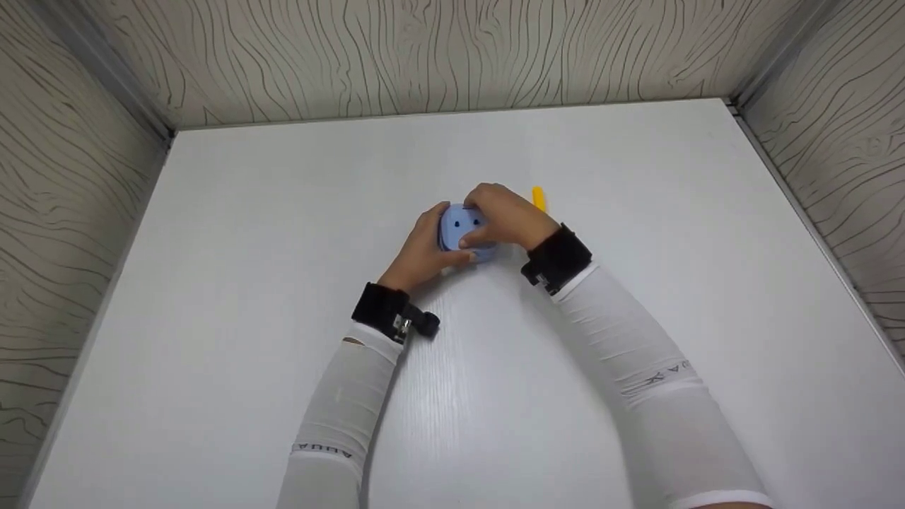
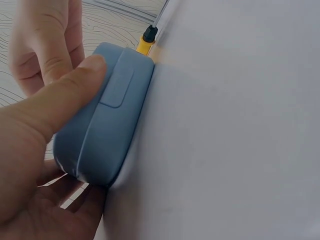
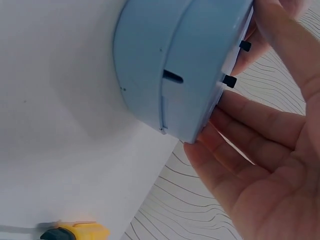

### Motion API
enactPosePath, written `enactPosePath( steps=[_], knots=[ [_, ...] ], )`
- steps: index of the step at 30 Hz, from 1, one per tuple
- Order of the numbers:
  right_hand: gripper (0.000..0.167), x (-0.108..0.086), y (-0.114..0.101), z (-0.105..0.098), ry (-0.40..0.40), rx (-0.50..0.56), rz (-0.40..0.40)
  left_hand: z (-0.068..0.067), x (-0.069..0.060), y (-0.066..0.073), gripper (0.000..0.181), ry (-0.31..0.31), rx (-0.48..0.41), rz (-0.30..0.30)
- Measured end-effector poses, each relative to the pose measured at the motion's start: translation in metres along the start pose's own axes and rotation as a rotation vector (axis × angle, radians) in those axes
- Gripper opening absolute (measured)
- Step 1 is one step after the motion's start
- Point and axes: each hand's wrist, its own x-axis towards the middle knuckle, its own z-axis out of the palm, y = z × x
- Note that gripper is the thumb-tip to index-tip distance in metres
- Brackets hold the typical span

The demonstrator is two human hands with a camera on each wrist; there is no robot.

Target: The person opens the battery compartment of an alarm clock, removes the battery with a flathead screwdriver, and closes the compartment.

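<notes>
A blue rounded case (image 1: 459,220) with two small black pegs on its upper face rests on the white table. My left hand (image 1: 423,256) grips it from the left, the thumb along its near side; in the left wrist view the thumb of that hand (image 2: 55,107) presses the seam of the case (image 2: 112,125). From the right, my right hand (image 1: 505,215) holds the upper part, fingers at the far edge and thumb at the near edge. The right wrist view shows a dark slot in the side of the case (image 3: 195,65), with the right hand (image 3: 270,150) around its top edge.
Just right of the case lies a yellow-handled tool (image 1: 539,199), its dark collar and thin metal shaft visible in the left wrist view. Patterned panels (image 1: 424,56) stand behind the white table (image 1: 247,283) and at both sides.
</notes>
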Motion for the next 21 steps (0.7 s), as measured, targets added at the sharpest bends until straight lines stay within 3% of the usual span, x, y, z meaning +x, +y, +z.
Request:
enactPosePath(
  steps=[8,15,21],
  knots=[
    [0.06,0.002,-0.0002,0.0014,-0.009,-0.027,0.014,0.0016,0.0013,-0.0023,0.101,0.011,0.019,0.004],
    [0.061,0.0003,0.0044,0.0036,0.021,0.034,0.011,0.0031,0.0026,-0.0026,0.1,0.018,0.027,-0.011],
    [0.043,0.0005,0.0083,0.0057,0.054,-0.005,-0.036,0.0029,0.0035,-0.0022,0.1,0.016,0.037,-0.009]
  ],
)
